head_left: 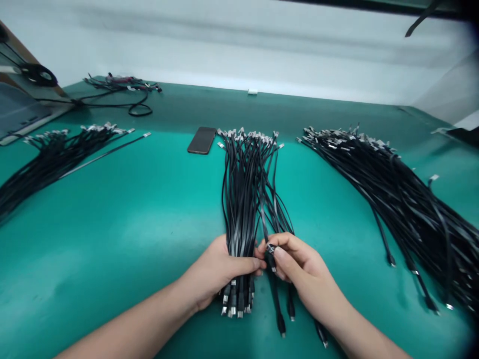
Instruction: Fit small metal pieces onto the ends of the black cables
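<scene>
A thick bundle of black cables [241, 199] lies lengthwise on the green table, silver connectors at its far and near ends. My left hand [228, 262] is wrapped round its near part, the thumb across the top. Just to the right, my right hand [295, 262] pinches one black cable [265, 219] close to its plug, between thumb and fingers. Several loose cables [279, 304] hang down or lie beneath that hand, their plugs toward me. Part of the left fingers is hidden under the bundle.
A large pile of similar cables [374, 174] spreads on the right, and another bunch [63, 154] lies on the left. Beyond the held bundle is a dark phone [202, 140]. Tangled wires [123, 87] sit at the back left, and a small white piece [252, 91] at the back wall.
</scene>
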Demonstrator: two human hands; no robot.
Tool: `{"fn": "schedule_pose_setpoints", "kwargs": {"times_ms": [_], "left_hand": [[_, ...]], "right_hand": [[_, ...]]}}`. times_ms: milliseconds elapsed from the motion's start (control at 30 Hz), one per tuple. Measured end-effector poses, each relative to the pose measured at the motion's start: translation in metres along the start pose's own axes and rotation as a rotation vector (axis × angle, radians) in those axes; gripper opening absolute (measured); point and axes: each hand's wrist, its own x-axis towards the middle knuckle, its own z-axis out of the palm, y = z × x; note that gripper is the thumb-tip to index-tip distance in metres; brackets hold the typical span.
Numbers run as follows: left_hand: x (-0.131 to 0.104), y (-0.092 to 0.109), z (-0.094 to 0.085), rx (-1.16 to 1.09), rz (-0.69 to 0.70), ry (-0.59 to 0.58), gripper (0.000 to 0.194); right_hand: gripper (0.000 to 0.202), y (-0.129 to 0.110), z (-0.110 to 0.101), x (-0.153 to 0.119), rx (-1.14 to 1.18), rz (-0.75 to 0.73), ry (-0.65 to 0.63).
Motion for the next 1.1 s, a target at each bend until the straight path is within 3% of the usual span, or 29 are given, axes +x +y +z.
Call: {"fn": "schedule_pose_setpoints", "kwargs": {"times_ms": [267,533,767,1100], "left_hand": [[0.000,0.000,-0.003,0.060,-0.013,0.027,0.027],[-0.001,0.003,-0.003,0.210,-0.015,0.036,0.018],[-0.001,0.002,-0.003,0.242,-0.020,0.035,0.016],[-0.001,0.005,-0.002,0.251,-0.044,0.022,0.020]], "right_hand": [[0.028,0.004,0.012,0.008,0.071,-0.002,-0.021],[0.026,-0.001,-0.009,0.004,0.037,-0.027,0.153],[0.025,-0.004,-0.012,-0.004,-0.481,0.040,0.071],[0.026,-0.006,-0.006,-0.009,-0.555,0.032,0.026]]}}
